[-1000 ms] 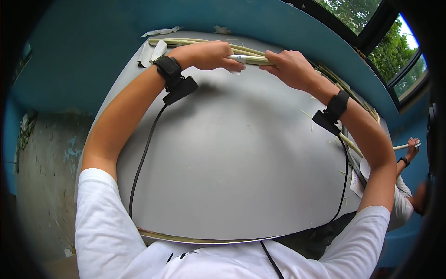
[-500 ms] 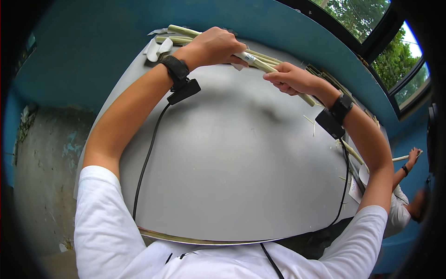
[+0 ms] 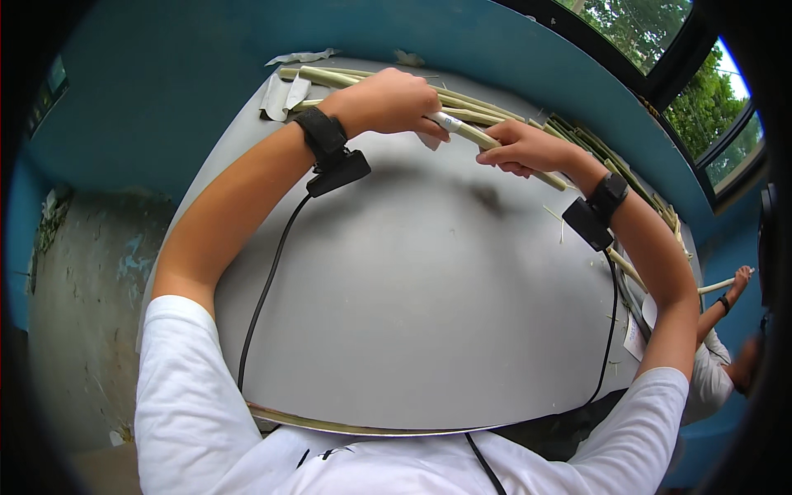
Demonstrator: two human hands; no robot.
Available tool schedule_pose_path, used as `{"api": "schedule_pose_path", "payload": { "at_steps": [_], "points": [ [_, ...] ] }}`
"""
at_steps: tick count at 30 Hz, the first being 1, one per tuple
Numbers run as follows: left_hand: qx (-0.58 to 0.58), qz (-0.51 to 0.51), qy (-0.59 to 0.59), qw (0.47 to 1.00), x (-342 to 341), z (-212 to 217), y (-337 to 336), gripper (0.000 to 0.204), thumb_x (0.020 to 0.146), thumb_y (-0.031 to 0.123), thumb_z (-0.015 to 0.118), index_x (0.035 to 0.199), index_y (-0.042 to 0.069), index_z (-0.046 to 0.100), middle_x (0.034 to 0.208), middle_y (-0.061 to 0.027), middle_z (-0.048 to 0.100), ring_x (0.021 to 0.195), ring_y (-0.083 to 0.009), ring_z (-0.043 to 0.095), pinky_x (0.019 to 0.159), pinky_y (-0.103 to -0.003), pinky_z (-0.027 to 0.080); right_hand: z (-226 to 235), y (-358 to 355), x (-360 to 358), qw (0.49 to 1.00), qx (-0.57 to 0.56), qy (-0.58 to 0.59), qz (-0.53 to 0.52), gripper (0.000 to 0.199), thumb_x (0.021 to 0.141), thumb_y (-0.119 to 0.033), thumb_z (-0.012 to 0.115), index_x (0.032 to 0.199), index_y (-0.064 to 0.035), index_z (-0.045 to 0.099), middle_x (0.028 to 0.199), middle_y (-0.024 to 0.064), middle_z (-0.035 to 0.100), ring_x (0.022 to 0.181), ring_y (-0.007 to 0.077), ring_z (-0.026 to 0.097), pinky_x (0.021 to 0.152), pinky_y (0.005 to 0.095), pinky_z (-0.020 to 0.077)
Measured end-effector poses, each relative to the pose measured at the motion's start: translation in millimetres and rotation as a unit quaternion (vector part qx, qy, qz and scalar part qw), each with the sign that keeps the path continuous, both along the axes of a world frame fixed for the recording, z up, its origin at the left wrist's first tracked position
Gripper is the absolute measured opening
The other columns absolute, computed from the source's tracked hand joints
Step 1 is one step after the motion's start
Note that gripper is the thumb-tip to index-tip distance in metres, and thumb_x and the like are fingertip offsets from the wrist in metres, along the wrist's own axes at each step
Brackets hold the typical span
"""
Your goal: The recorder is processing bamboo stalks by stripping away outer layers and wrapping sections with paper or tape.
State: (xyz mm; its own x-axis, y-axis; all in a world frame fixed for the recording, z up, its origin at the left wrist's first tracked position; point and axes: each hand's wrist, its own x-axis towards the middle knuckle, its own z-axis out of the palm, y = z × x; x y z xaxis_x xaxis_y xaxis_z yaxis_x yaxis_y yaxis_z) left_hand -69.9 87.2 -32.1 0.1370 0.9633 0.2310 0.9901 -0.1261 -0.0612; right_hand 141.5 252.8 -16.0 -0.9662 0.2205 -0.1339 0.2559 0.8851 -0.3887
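Both hands work at the far edge of the grey table [image 3: 412, 330], where a pile of pale green stalks [image 3: 495, 111] lies along the blue wall [image 3: 247, 49]. The left hand [image 3: 388, 101] is closed in a fist around one stalk [image 3: 474, 136], with a short white piece [image 3: 445, 123] showing where the stalk leaves the fist – whether tape or a small tool I cannot tell. The right hand [image 3: 528, 148] sits just beside it on the same stalk, fingers curled over and pressed together around it; the stalk runs on past the right wrist toward the table's right edge. Each wrist carries a black band with a small box and a cable trailing back across the table.

By my judgement the step in hand is working on that single stalk – stripping, trimming or binding it at the white piece; the next move calls for a steady left-hand hold while the right slides or pulls along the stalk.

Torn scraps of paper [image 3: 280, 92] lie at the table's far left corner; beyond its right edge another person's hand [image 3: 738, 279] holds a stalk.
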Motion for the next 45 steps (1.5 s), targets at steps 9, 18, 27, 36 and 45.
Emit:
{"api": "schedule_pose_path", "payload": {
  "at_steps": [9,18,27,36,45],
  "points": [
    [0.117,-0.025,0.023,0.993,-3,-4,6,0.052,0.094,0.058,0.069,0.082,0.008,0.073,0.055,-0.0059,0.056,0.053,-0.0256,0.062,0.052,-0.036,0.049,5,-6,10,1.000,-0.003,0.024,-0.018,0.044,0.105,-0.040,0.064,0.076,-0.0085,0.057,0.057,0.0034,0.053,0.044,0.0162,0.045,0.044,0.0335,0.0385],
    [-0.175,0.066,-0.246,0.951,0,13,-9,0.056,0.096,0.059,0.069,0.075,0.007,0.067,0.056,-0.0027,0.051,0.051,-0.0157,0.054,0.053,-0.032,0.046,1,-10,3,0.925,0.304,0.183,0.135,0.034,0.101,-0.035,0.069,0.083,-0.0085,0.056,0.062,0.0080,0.061,0.049,0.0243,0.058,0.048,0.0365,0.0456],
    [0.033,-0.040,-0.078,0.996,-8,3,-4,0.050,0.095,0.055,0.071,0.077,0.008,0.072,0.059,-0.0051,0.060,0.050,-0.0218,0.058,0.052,-0.036,0.047,2,-3,7,0.999,-0.043,0.025,-0.006,0.041,0.106,-0.043,0.061,0.083,-0.0096,0.056,0.061,0.0012,0.050,0.049,0.0150,0.045,0.046,0.0313,0.0390],
    [-0.185,0.092,-0.273,0.940,-9,12,-8,0.058,0.095,0.063,0.068,0.080,0.007,0.070,0.057,-0.0013,0.051,0.051,-0.0148,0.051,0.051,-0.032,0.043,-7,-6,-3,0.894,0.351,0.247,0.130,0.034,0.101,-0.040,0.068,0.089,-0.0094,0.060,0.060,0.0057,0.059,0.050,0.0240,0.059,0.047,0.0352,0.0437],
    [0.106,-0.028,0.023,0.994,-9,-4,9,0.049,0.094,0.053,0.072,0.077,0.008,0.067,0.059,-0.0074,0.059,0.056,-0.0264,0.062,0.058,-0.038,0.050,2,3,7,0.989,-0.130,-0.040,-0.057,0.043,0.107,-0.046,0.058,0.088,-0.0068,0.061,0.060,-0.0035,0.042,0.048,0.0112,0.040,0.046,0.0288,0.0347]
  ]
}}
